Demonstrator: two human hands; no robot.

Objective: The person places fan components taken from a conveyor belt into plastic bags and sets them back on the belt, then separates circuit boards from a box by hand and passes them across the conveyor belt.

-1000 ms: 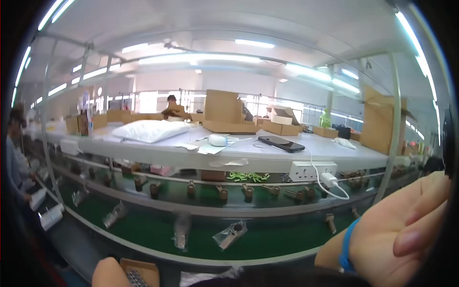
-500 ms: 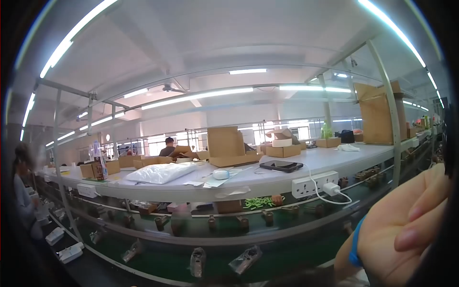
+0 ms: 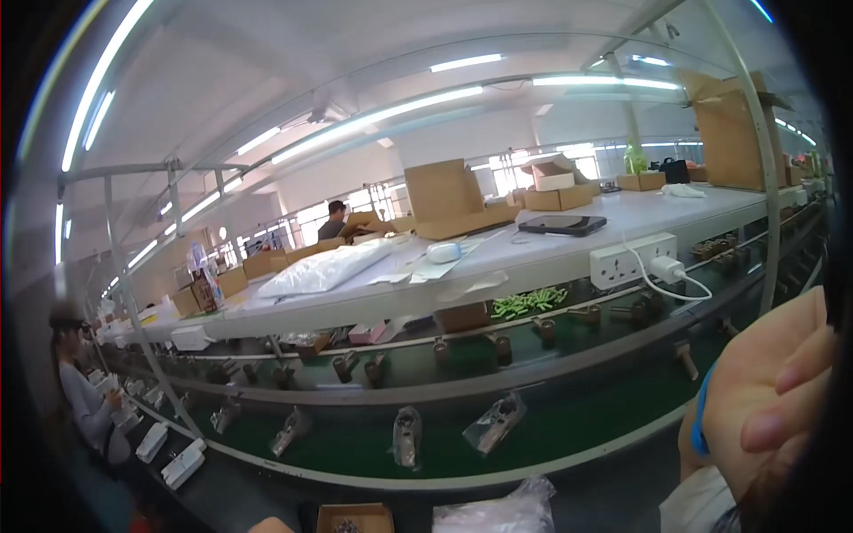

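Note:
Close to the camera at the right edge is my right hand (image 3: 769,404), palm side showing, with a blue band (image 3: 700,413) at the wrist. Its fingers are curled, and whatever they may hold lies beyond the dark edge of view. A small patch of skin at the bottom edge seems to be part of my left hand (image 3: 272,526); its fingers are hidden. Near that patch stands a small cardboard box (image 3: 355,511) with small metal parts inside. Clear plastic bags (image 3: 498,511) lie to the right of the box.
Bagged metal parts (image 3: 407,437) lie on a green conveyor (image 3: 355,435). Brown metal parts (image 3: 503,348) line a second belt behind. Above, a white shelf (image 3: 391,298) carries a phone (image 3: 562,225), a white bag (image 3: 324,266) and cartons. A co-worker (image 3: 84,391) stands at left.
My view has tipped downward and tilted, bringing the small box and plastic bags into sight at the bottom. My right hand stays curled by the right edge. The co-worker at left shows more clearly.

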